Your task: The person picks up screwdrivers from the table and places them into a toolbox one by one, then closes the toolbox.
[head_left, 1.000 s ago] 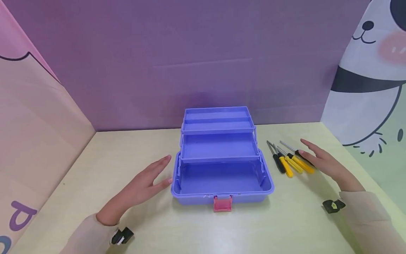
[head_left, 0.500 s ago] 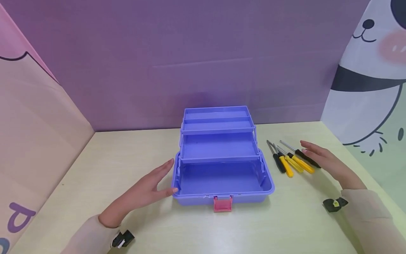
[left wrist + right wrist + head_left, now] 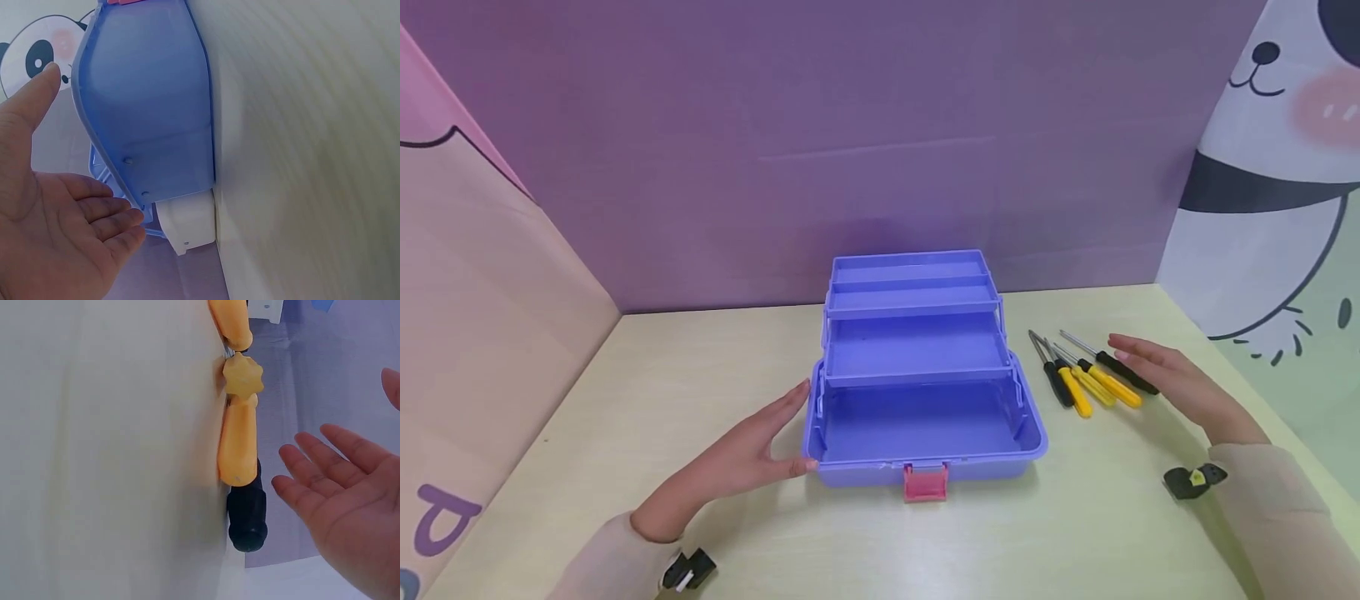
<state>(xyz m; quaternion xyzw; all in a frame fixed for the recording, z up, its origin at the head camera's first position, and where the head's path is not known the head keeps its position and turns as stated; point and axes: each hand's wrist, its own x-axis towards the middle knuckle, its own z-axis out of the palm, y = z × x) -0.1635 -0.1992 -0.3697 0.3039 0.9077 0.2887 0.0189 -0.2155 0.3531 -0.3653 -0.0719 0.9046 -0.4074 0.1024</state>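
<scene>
A purple-blue toolbox (image 3: 925, 472) stands opened at mid-table, its stepped trays (image 3: 917, 346) raised behind the bare main compartment and a pink latch (image 3: 926, 483) on its front. Beside its left wall is my left hand (image 3: 737, 458), fingers extended and thumb spread, fingertips right at the rim; the left wrist view shows the palm facing the box's side (image 3: 147, 106). My right hand (image 3: 1187, 387) hovers over the right end of several screwdrivers (image 3: 1093, 383) with yellow or black handles. In the right wrist view its fingers are relaxed and hold nothing, close to a black handle (image 3: 247, 515).
The pale wooden table (image 3: 887, 550) ends at a purple backdrop (image 3: 880, 150) just behind the toolbox. A pinkish panel (image 3: 490, 308) stands along the left, and a panda-printed panel (image 3: 1277, 208) along the right.
My left hand has moved slightly right and nearer me, its thumb reaching the toolbox's front left corner. My right hand has shifted a little right, uncovering more of the black screwdriver handle.
</scene>
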